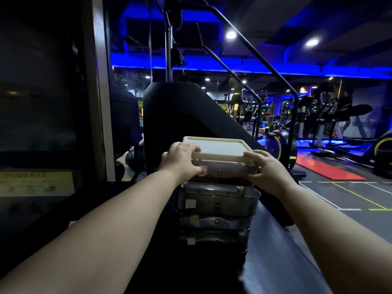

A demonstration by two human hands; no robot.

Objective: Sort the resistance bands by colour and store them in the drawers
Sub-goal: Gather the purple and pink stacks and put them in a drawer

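Observation:
A tall drawer unit [220, 149] with a cream flat top stands in front of me. Its drawers are smoky translucent plastic, each with a small pale label at the left. My left hand [180, 160] grips the unit's top left corner, thumb on the front of the top drawer [224, 171]. My right hand [265, 168] grips the top right corner the same way. The second drawer [216, 203] sticks out a little further than the one above. No resistance bands are visible; the drawers' contents are too dark to tell.
A black stair-climber machine [176, 111] with sloping rails rises right behind the unit. A dark wall and pillar [99, 88] are at the left. To the right lie grey floor, a red mat [326, 169] and exercise bikes [277, 143].

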